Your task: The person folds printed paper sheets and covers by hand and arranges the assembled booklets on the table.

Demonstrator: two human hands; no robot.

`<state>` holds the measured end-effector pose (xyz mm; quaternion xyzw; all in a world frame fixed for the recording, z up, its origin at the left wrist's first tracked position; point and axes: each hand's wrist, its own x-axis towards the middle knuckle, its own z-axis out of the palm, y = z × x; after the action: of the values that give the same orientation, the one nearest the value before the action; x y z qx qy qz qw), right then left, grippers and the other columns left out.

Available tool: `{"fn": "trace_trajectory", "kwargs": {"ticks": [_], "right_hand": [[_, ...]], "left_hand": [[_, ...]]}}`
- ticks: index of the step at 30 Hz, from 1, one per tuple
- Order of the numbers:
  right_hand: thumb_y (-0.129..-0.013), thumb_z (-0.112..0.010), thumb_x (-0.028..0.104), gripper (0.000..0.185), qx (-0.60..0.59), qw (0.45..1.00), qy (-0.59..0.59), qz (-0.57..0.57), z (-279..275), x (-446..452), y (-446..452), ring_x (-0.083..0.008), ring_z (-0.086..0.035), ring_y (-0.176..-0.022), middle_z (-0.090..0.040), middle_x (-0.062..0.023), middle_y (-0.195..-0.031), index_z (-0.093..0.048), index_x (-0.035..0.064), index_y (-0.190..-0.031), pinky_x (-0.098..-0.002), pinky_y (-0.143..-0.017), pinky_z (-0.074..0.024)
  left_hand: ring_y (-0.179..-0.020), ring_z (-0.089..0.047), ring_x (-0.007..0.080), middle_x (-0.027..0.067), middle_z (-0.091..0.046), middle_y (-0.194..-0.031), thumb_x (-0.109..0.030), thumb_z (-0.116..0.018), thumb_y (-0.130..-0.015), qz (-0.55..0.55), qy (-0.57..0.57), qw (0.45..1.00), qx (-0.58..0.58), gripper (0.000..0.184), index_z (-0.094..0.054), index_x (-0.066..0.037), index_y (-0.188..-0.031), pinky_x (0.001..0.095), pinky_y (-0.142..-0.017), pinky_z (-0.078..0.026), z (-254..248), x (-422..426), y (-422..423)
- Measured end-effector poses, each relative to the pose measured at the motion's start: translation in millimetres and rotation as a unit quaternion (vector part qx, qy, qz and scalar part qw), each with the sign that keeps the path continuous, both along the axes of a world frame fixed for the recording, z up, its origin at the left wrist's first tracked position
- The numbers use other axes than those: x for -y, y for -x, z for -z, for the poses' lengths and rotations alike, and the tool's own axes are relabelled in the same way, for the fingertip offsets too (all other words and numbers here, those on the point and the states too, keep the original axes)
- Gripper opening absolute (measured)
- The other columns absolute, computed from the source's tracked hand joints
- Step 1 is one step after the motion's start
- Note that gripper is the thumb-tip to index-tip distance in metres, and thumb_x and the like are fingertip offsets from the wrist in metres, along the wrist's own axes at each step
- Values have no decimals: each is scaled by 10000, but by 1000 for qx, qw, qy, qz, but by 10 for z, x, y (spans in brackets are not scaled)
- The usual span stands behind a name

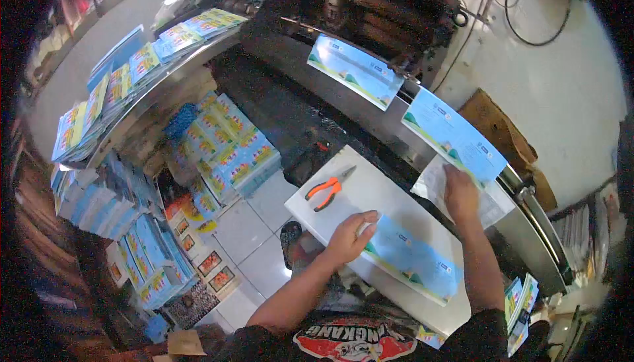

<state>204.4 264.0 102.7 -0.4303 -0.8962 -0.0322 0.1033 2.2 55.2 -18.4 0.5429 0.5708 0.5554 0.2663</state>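
Observation:
A light blue printed sheet [413,256] lies on the white board [356,164] in front of me. My left hand [350,238] is at the sheet's left end, thumb and fingers pinched at its edge. Pliers with orange handles [327,190] rest on the same board, left of the sheet. Farther right, my right hand [460,194] is on a pale paper [489,203] below a blue printed sheet [456,134] on the metal rail. Its fingertips are partly hidden against the paper. Another blue sheet [356,70] sits farther left on that rail.
Stacks of printed booklets [231,144] stand on the tiled floor [254,236] at left. More booklets [145,62] line a curved shelf. A dark machine [370,12] is at the back. Brown cardboard [502,131] leans behind the rail, and paper piles [581,236] are at far right.

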Motion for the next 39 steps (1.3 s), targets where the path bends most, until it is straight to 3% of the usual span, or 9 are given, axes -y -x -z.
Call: {"fn": "trace_trajectory", "kwargs": {"ticks": [3,7,11,15,23,32,35,37,39], "right_hand": [[-863,-614,252,411,-36,995,90,-28,307,606,-343,-398,-594,-1045,-631,-194,-1139,-577,74,-1231,-494,-892,-493],[-752,-613,688,996,142,975,148,-91,605,1808,-812,-471,-303,-1368,-307,-297,-1483,-374,-13,-1417,-569,-1110,-266],[-785,-652,591,861,126,968,200,-91,606,2274,-956,-445,-282,-1387,-320,-296,-1476,-469,-40,-1343,-520,-1120,-279],[-887,-604,327,481,32,923,378,-62,107,2121,-949,-369,-555,-1189,-540,-205,-1337,-582,-16,-1223,-441,-986,-467],[-839,-608,162,290,102,967,231,19,-466,1274,-1131,-417,-641,-753,-665,-207,-816,-643,96,-1120,-464,-692,-521],[-979,-443,171,437,-180,935,-288,99,-1635,-413,-984,-268,-511,-1277,-496,-122,-1418,-457,123,-1413,-388,-1003,-443],[-894,-445,6,486,-200,922,-322,82,-1383,-828,-576,-311,-588,-1174,-545,-143,-1361,-522,158,-1349,-409,-957,-475],[-901,-486,52,527,-390,913,54,110,-999,-959,-395,-326,-477,-1299,-480,-128,-1430,-458,160,-1416,-393,-1040,-431],[-865,-489,12,533,-35,990,-69,120,-722,-570,-108,-349,-446,-1318,-470,-138,-1435,-482,114,-1388,-405,-1073,-397]], "left_hand": [[-1106,-613,309,192,-643,-1162,-194,-575,-942,-10,-16,998,52,295,-612,27,-1133,377,-961,-462,-35,3,9],[-1114,-614,272,182,-654,-1165,-195,-559,-956,-22,-4,995,95,311,-604,25,-1170,360,-959,-459,-6,20,3],[-1075,-628,227,155,-678,-1124,-204,-546,-968,-26,14,992,119,341,-585,23,-1219,341,-944,-464,-94,29,-7],[-1066,-628,215,143,-686,-1107,-213,-535,-973,-25,26,990,137,352,-583,27,-1226,332,-944,-463,-152,35,-25],[-1121,-611,243,164,-659,-1174,-246,-532,-979,-35,6,987,159,322,-643,16,-1129,339,-973,-446,-35,33,2],[-1123,-599,222,152,-648,-1179,-326,-488,-993,-2,45,991,129,442,-548,24,-1256,348,-988,-437,-114,61,40],[-1070,-605,218,129,-658,-1088,-352,-456,-1007,9,0,977,212,436,-566,13,-1220,354,-961,-446,-159,14,-11],[-966,-603,210,122,-643,-1051,-289,-469,-1000,69,-54,980,181,377,-570,14,-1200,339,-880,-461,-543,129,52],[-828,-573,207,111,-600,-979,-310,-483,-982,189,-76,962,180,377,-575,12,-1157,332,-779,-466,-1133,495,51]]}}
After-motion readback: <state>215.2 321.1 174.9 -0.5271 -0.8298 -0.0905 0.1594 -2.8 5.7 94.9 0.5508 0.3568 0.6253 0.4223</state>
